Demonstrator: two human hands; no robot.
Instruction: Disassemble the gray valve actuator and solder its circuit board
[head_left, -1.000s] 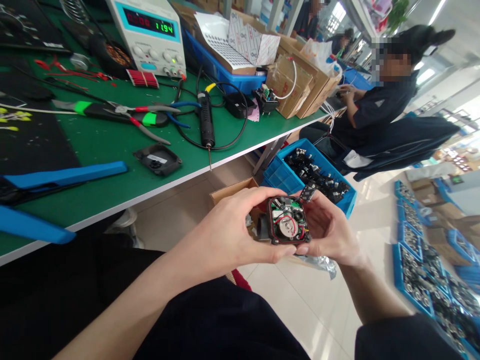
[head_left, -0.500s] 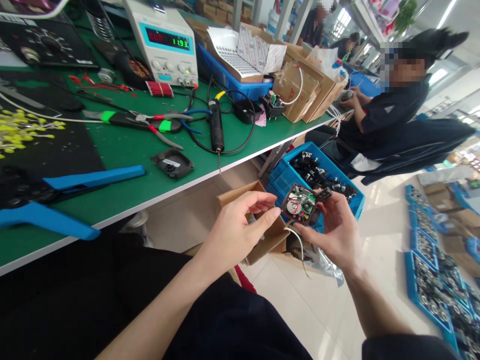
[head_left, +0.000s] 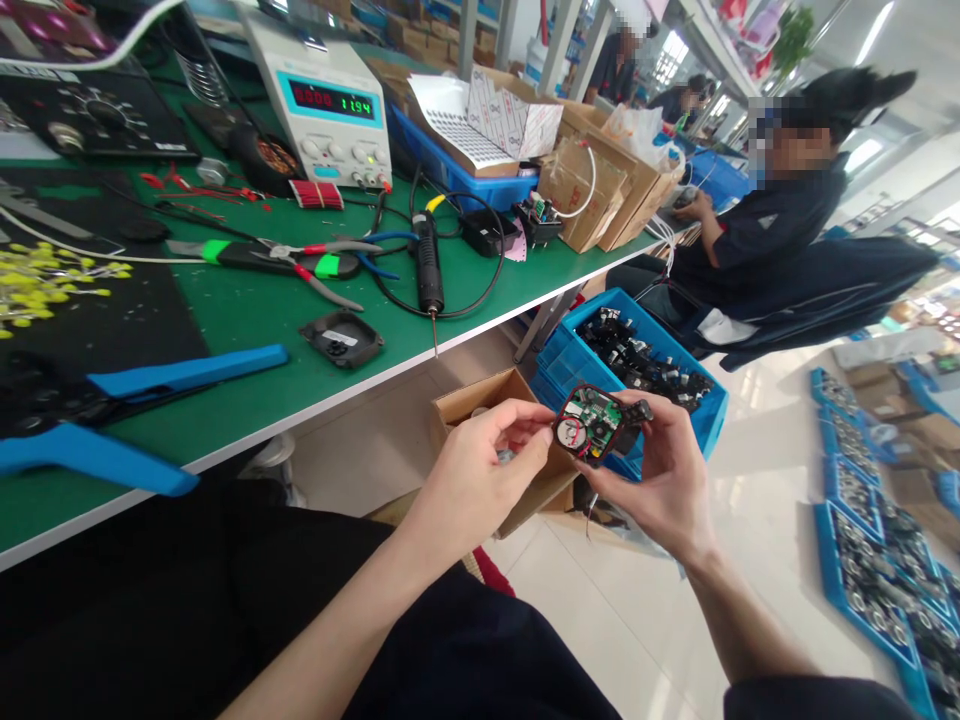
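Observation:
Above the floor, just off the bench's front edge, an open black device housing (head_left: 598, 428) shows a green circuit board, a round silvery part and thin red wires. My right hand (head_left: 671, 475) grips its right side, thumb below and fingers behind a small black protruding part. At the left edge of the housing, my left hand (head_left: 480, 468) has its thumb and fingertips closed against the rim. A thin cable hangs beneath the housing. On the bench lies a black cover (head_left: 343, 338), open side up, near an electric screwdriver (head_left: 429, 262).
The green bench (head_left: 247, 320) carries blue-handled crimping pliers (head_left: 142, 440), cutters (head_left: 300, 262) and a power supply (head_left: 326, 110). Below stand a cardboard box (head_left: 480, 395) and a blue crate (head_left: 570, 345) of black parts. A co-worker (head_left: 780, 190) sits at the right.
My right hand has tilted the housing and brought it slightly left and down. My left fingertips, formerly just apart from it, now meet its rim. The hanging cable shows less.

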